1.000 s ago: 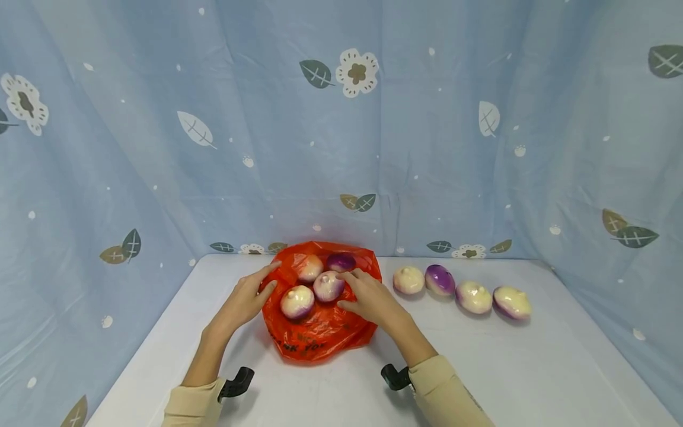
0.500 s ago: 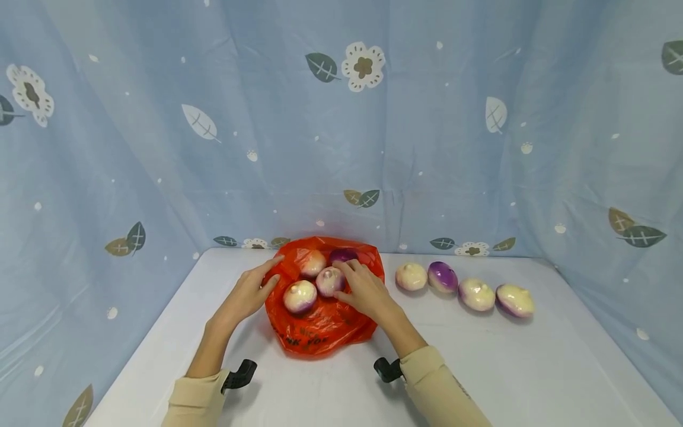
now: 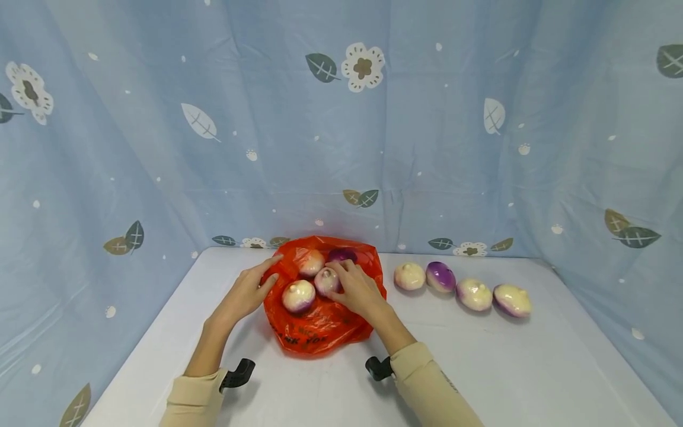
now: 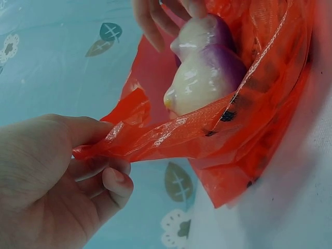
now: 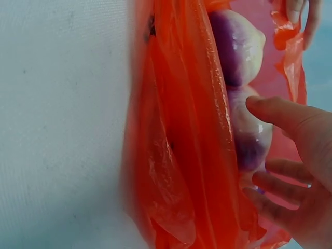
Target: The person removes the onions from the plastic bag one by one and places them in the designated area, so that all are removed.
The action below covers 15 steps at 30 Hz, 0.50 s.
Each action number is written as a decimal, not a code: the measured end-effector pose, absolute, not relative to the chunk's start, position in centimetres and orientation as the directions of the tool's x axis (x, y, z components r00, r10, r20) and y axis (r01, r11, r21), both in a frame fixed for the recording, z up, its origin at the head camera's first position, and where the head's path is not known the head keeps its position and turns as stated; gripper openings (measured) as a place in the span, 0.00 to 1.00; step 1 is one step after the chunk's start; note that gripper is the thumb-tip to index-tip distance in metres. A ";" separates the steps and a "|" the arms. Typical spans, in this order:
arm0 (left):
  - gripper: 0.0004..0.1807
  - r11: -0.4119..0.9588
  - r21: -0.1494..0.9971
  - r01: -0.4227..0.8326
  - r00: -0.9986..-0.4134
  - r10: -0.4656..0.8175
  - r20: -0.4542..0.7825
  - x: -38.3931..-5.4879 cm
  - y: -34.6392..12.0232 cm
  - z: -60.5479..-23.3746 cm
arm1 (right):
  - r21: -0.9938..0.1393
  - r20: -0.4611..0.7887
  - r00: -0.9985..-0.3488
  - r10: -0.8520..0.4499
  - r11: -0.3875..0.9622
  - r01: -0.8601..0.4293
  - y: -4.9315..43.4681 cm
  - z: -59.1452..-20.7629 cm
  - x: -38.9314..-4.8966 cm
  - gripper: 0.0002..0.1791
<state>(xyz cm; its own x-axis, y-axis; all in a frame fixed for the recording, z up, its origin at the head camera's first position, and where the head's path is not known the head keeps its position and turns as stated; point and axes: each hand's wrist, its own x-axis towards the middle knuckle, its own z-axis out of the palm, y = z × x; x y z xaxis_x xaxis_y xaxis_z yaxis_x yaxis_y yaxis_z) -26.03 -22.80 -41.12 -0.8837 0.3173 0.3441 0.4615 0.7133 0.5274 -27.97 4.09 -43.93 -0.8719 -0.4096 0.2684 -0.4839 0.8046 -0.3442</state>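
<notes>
A red plastic bag (image 3: 315, 332) lies spread with its mouth turned up, several glossy purple-and-cream turnips inside. My left hand (image 3: 242, 299) pinches the bag's left edge between thumb and fingers, as the left wrist view confirms. Over the bag's right side reaches my right hand (image 3: 363, 293), its thumb and fingers parted around a turnip (image 3: 324, 283). In the right wrist view the thumb tip meets that turnip (image 5: 246, 140), while the other fingers are loosely bent beyond it. To its left sits another turnip (image 3: 299, 296); a dark purple one (image 3: 341, 254) is partly hidden behind the right hand.
Right of the bag, several more turnips (image 3: 474, 295) stand in a slanting row on the white table (image 3: 469, 367). A blue patterned curtain (image 3: 453, 166) closes off the back and sides. A black wrist camera (image 3: 379, 369) sits at each sleeve.
My right hand has shifted left, bringing its thumb and fingers farther over the middle turnip. The left hand keeps its hold on the bag edge. The turnips stay in place.
</notes>
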 end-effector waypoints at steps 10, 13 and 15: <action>0.25 0.706 0.533 0.466 -0.881 0.317 0.350 -26.0 -22.9 -41.0 | -0.358 0.228 -0.897 -0.379 0.824 -0.439 3.7 -44.5 -28.0 0.34; 0.25 0.706 0.530 0.469 -0.880 0.318 0.354 -26.0 -22.9 -41.1 | -0.357 0.240 -0.894 -0.380 0.821 -0.445 3.8 -44.6 -28.0 0.33; 0.25 0.706 0.530 0.470 -0.879 0.319 0.354 -26.0 -22.9 -41.1 | -0.357 0.247 -0.892 -0.379 0.820 -0.447 3.8 -44.6 -28.0 0.34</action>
<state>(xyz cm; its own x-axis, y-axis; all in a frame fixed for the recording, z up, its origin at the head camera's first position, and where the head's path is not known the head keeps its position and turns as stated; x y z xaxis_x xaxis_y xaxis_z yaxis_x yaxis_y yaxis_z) -25.97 -22.92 -41.14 -0.8791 0.3193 0.3539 0.4698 0.7058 0.5302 -28.01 3.78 -44.62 -0.8918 -0.3792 0.2469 -0.4474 0.8201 -0.3568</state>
